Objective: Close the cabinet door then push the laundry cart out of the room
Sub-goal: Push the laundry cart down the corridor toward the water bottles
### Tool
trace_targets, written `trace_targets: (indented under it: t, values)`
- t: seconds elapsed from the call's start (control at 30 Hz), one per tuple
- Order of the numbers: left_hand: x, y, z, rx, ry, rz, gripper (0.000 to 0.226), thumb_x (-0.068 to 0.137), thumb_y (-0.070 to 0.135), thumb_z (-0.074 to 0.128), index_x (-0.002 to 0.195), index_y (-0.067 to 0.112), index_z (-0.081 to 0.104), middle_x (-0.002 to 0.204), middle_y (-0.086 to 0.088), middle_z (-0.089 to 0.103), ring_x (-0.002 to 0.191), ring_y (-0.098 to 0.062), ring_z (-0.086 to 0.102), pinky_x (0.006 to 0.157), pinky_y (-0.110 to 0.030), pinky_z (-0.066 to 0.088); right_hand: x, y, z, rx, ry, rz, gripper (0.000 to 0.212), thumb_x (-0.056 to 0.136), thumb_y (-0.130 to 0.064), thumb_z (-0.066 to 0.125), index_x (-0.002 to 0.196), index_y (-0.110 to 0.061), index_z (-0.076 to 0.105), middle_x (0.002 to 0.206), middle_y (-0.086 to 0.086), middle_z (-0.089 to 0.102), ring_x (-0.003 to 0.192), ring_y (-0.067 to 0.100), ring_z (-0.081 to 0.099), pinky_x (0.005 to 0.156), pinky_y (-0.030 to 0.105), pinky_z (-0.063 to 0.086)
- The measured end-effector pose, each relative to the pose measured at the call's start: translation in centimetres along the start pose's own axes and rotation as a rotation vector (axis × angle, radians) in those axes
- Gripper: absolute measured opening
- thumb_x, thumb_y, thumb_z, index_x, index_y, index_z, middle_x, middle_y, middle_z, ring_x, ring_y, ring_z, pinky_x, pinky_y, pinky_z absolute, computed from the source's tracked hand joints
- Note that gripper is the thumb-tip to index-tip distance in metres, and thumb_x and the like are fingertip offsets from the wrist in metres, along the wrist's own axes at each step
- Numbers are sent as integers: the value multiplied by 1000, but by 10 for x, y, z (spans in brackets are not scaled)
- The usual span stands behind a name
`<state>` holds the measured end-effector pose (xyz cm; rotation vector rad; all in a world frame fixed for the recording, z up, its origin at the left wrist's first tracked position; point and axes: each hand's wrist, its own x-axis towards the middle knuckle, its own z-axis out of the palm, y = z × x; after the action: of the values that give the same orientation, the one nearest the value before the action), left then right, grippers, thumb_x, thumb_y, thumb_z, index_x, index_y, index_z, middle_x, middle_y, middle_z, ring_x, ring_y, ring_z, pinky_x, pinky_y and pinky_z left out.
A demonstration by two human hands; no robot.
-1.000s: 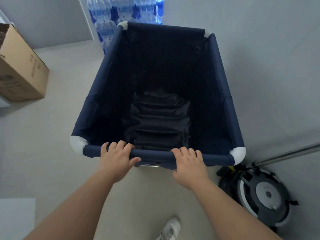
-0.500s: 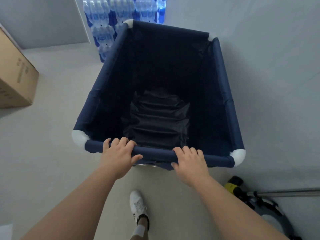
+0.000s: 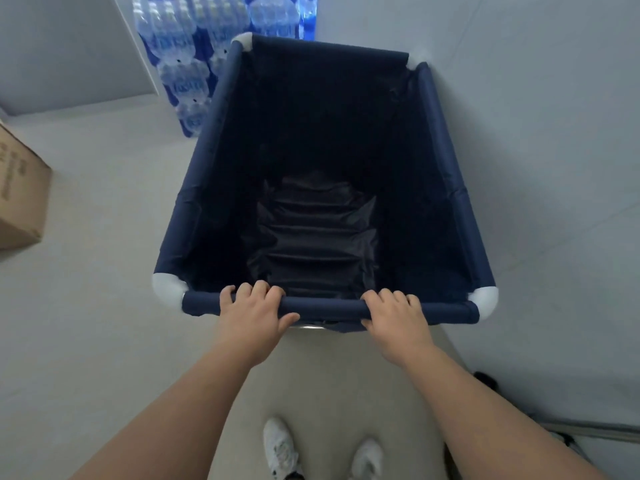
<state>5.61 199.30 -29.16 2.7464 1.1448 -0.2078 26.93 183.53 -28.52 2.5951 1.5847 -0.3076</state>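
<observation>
The laundry cart (image 3: 446, 168) is a deep navy fabric bin with white corner joints, filling the middle of the head view. It holds only a dark crumpled liner at its bottom. My left hand (image 3: 251, 318) grips the near rail left of centre, fingers curled over the top. My right hand (image 3: 398, 320) grips the same rail right of centre. The cart's right side runs close along a pale wall (image 3: 554, 133). No cabinet door is in view.
Stacked packs of water bottles (image 3: 187, 64) stand just beyond the cart's far left corner. A cardboard box (image 3: 20, 199) sits on the floor at the left edge. A dark appliance with a metal tube (image 3: 568, 434) lies at lower right. My white shoes (image 3: 280, 448) are below.
The cart has rolled forward towards the water bottles. The cardboard box has slid further to the left edge and the appliance at the right has dropped almost out of view. Both hands keep their grip.
</observation>
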Motion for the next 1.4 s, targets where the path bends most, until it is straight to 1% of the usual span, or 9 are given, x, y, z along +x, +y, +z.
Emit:
trace_targets:
  t: [0.13, 0.33, 0.43, 0.57, 0.83, 0.93, 1.13, 1.3, 1.4]
  values:
    - [22, 5, -4, -2, 0, -25, 55, 88, 69, 21, 117, 32, 50, 111, 7, 53, 103, -21, 47, 107, -49, 25, 29, 14, -10, 7, -31, -39, 25, 96, -43, 52, 117, -30, 49, 106, -7, 59, 98, 21, 53, 93, 39, 36]
    - [51, 9, -13, -9, -3, -74, 60, 84, 71, 19, 120, 34, 51, 114, 8, 53, 106, -20, 47, 108, -50, 23, 74, 41, -28, -9, -121, -140, 22, 91, -47, 56, 97, -27, 51, 93, -7, 64, 91, 21, 57, 81, 37, 36]
    - [62, 14, -18, -14, -30, -107, 62, 83, 75, 24, 122, 35, 50, 118, 8, 53, 113, -21, 46, 111, -51, 20, 96, 51, -33, 15, -195, -192, 22, 87, -48, 57, 95, -27, 55, 91, -7, 66, 86, 19, 58, 83, 36, 42]
    - [79, 20, -25, 3, -76, -148, 61, 82, 77, 32, 123, 35, 48, 124, 7, 51, 120, -22, 42, 114, -51, 18, 125, 56, -39, 59, -330, -192, 24, 80, -52, 62, 89, -30, 57, 82, -10, 63, 77, 15, 61, 72, 36, 54]
    - [102, 22, -29, 99, -103, -160, 67, 80, 79, 27, 117, 28, 48, 113, 4, 57, 107, -21, 51, 108, -42, 29, 151, 62, -35, -72, -290, -258, 24, 87, -48, 59, 98, -27, 62, 88, -4, 68, 79, 20, 65, 67, 34, 49]
    - [111, 24, -28, 109, -81, -162, 62, 81, 78, 31, 113, 28, 49, 110, 5, 57, 104, -21, 52, 103, -41, 32, 163, 65, -42, -77, -329, -225, 18, 85, -36, 59, 99, -25, 64, 87, -3, 65, 79, 22, 63, 67, 34, 50]
    - [128, 38, -25, 53, -62, -181, 56, 83, 75, 39, 112, 28, 52, 108, 8, 58, 104, -20, 50, 100, -40, 29, 179, 77, -53, -137, -352, -196, 20, 85, -27, 58, 103, -26, 66, 93, -2, 67, 84, 22, 62, 69, 33, 43]
    - [140, 53, -23, 23, -26, -202, 56, 82, 74, 39, 109, 28, 53, 106, 8, 58, 105, -20, 50, 103, -42, 26, 194, 93, -61, -174, -374, -188, 11, 84, -26, 59, 94, -26, 64, 84, -3, 61, 77, 21, 60, 66, 33, 46]
    - [153, 77, -23, -40, -50, -224, 55, 82, 74, 42, 109, 27, 53, 108, 7, 58, 108, -21, 49, 107, -46, 23, 204, 114, -70, -212, -406, -169, 14, 84, -23, 60, 96, -25, 66, 83, -2, 62, 77, 22, 62, 65, 33, 50]
